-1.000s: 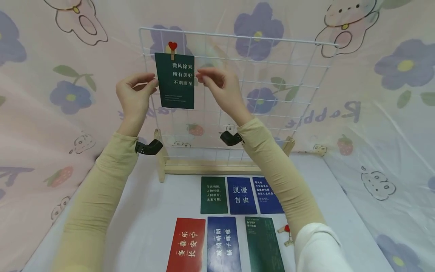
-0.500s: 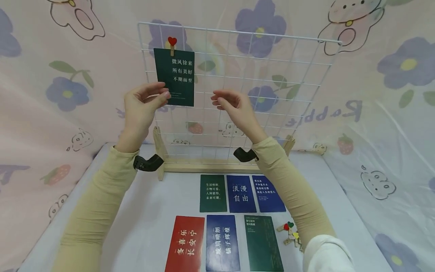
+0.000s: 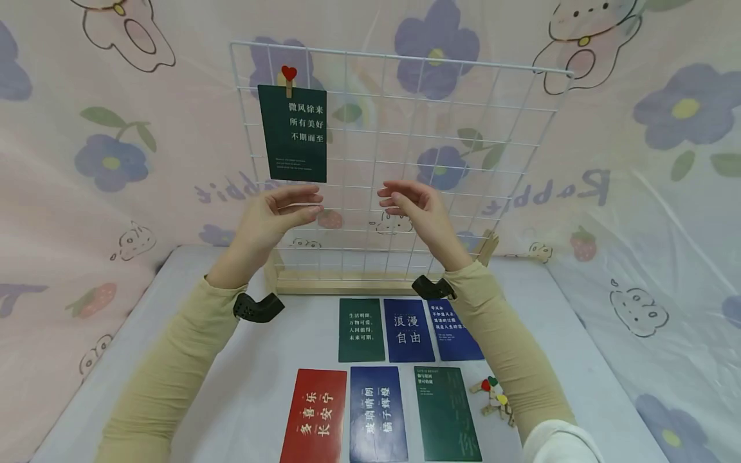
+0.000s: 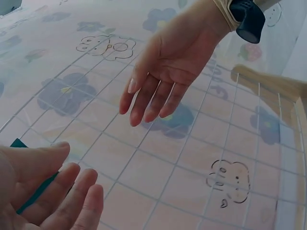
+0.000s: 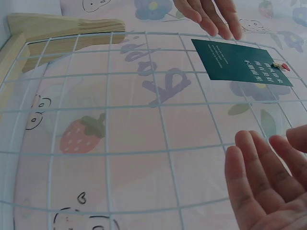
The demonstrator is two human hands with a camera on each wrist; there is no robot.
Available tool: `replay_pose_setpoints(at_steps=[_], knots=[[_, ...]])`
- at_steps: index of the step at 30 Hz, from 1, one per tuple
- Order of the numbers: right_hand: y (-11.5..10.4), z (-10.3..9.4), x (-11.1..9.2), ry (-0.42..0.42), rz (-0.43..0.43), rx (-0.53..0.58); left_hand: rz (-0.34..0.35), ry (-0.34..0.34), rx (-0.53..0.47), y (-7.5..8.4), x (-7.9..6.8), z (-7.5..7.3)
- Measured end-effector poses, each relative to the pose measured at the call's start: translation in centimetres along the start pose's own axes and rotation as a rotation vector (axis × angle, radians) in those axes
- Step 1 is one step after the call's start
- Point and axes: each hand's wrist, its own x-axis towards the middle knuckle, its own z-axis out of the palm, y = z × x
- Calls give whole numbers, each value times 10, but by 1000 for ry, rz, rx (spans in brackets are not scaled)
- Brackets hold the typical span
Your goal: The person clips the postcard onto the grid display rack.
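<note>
A dark green card point(image 3: 294, 135) with white lettering hangs at the upper left of a white wire grid point(image 3: 399, 138). A small wooden clothespin point(image 3: 289, 88) topped by a red heart pins the card's top edge to the wire. My left hand point(image 3: 280, 212) hovers just below the card, fingers relaxed and holding nothing. To its right, my right hand point(image 3: 422, 209) floats before the grid, fingers loosely bent, also with nothing in them. In the right wrist view the green card point(image 5: 240, 61) lies flat against the wires, apart from my right fingers point(image 5: 261, 167).
On the white table point(image 3: 231, 392) lie two rows of cards, among them a red card point(image 3: 315, 415), a blue card point(image 3: 379, 413) and a green card point(image 3: 448, 413). Several heart-topped clothespins point(image 3: 494, 400) lie beside them. A wooden base point(image 3: 347, 284) supports the grid.
Both hands have moved down from the hung card, which stays clipped on the grid. The left hand has come away from its left edge; the right has also shifted right.
</note>
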Motion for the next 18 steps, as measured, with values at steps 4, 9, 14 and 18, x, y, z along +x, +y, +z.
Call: replay_pose_setpoints(at_steps=[4,9,14,18], knots=[[9,-6,-16,-12,29,8,-62,-52,28,-11,-6,5],[21,-18,-36,-12,80,3,-114,-93,41,-29,-11,8],[36,-32,-59,-5,140,-8,-179,-133,27,-48,-17,11],[44,-42,-75,20,171,-13,-193,-168,1,-63,-20,13]])
